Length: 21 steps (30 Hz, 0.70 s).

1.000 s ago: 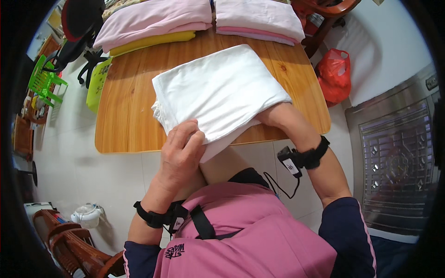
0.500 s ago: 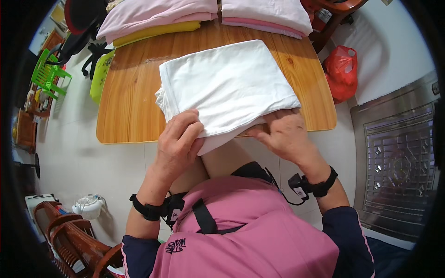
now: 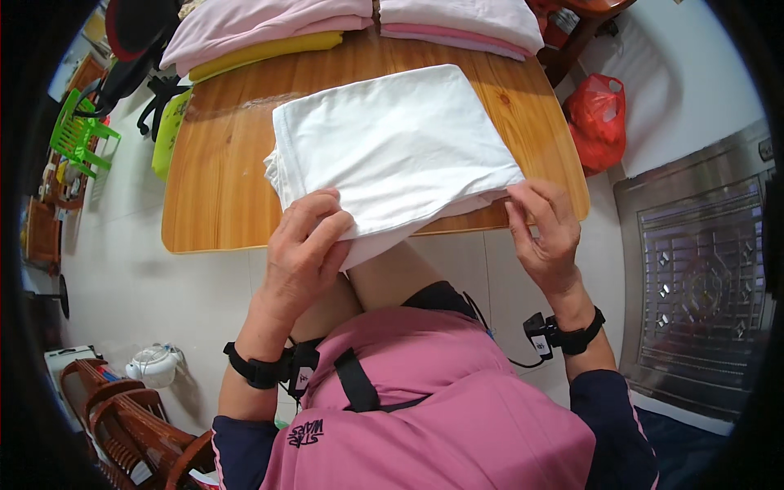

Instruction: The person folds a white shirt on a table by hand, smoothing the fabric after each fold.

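Observation:
A folded white cloth (image 3: 392,147) lies on the wooden table (image 3: 220,171), its near edge hanging a little over the table's front. What kind of cloth item it is does not show. My left hand (image 3: 306,241) is closed on its near left part, thumb and fingers pinching the fabric. At the near right corner my right hand (image 3: 545,233) holds the edge between thumb and fingertips. Layered folds show along the cloth's left side, and a loose underlayer sags below the near edge.
Folded stacks stand at the table's far side: pink over yellow cloth (image 3: 269,53) on the left, pale pink layers (image 3: 457,24) on the right. A red plastic bag (image 3: 596,122) is beyond the right edge. A green chair (image 3: 82,135) stands far left; wooden chairs (image 3: 135,416) lower left.
My right hand has come out from under the cloth's near edge and moved right to the corner, which it now pinches. My left hand keeps its hold. The view has shifted slightly.

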Each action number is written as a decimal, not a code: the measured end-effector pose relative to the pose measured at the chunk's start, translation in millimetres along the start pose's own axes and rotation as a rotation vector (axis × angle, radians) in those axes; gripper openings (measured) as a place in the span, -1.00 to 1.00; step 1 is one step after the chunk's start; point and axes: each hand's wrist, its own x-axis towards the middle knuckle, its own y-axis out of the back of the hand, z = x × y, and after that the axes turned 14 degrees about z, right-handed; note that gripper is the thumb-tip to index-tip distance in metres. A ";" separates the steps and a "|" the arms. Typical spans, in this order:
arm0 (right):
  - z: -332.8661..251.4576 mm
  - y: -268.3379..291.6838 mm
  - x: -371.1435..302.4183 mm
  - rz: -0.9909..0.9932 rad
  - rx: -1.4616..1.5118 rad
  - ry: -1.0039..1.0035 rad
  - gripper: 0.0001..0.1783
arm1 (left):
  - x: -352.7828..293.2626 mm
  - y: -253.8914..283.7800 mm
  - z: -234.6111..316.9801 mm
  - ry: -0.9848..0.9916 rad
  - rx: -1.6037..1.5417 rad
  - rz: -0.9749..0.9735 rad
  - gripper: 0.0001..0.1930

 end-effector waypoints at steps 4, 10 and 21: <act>7.5 -4.5 6.1 -0.044 -0.184 0.082 -0.66 | -1.0 0.2 -0.3 0.005 -0.005 0.023 -0.73; 28.3 6.1 -5.9 -0.124 -0.155 0.009 -0.69 | -0.2 2.8 -2.3 -0.005 -0.026 0.011 -0.73; 16.8 -5.1 11.7 -0.143 -0.103 0.083 -0.76 | 0.4 2.5 -0.4 0.002 -0.019 0.000 -0.74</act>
